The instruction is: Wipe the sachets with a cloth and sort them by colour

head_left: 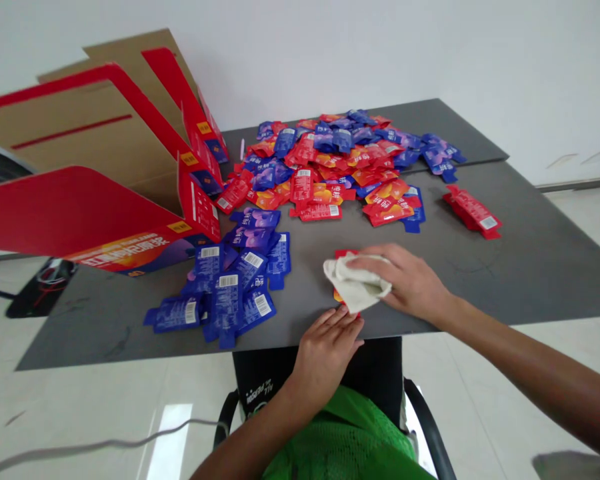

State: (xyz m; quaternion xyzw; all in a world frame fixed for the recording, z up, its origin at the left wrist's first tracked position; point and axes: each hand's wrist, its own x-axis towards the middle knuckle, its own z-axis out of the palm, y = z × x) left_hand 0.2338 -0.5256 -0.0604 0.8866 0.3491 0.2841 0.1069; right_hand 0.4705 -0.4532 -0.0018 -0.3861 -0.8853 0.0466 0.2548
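Observation:
A folded white cloth (351,283) is gripped in my right hand (411,279) and pressed onto a red pouch (347,254) near the table's front edge. The cloth covers most of that pouch; only its red ends and a bit of orange show. My left hand (327,348) lies with fingers stretched out flat, their tips touching the near end of the same pouch. To the left lies a loose pile of blue pouches (228,300), several with barcodes facing up.
A large mixed heap of red and blue pouches (325,163) covers the back of the grey table (540,247). Several red pouches (475,212) lie stacked at the right. Two open red cardboard boxes (80,207) stand at the left. A chair armrest (427,427) shows below.

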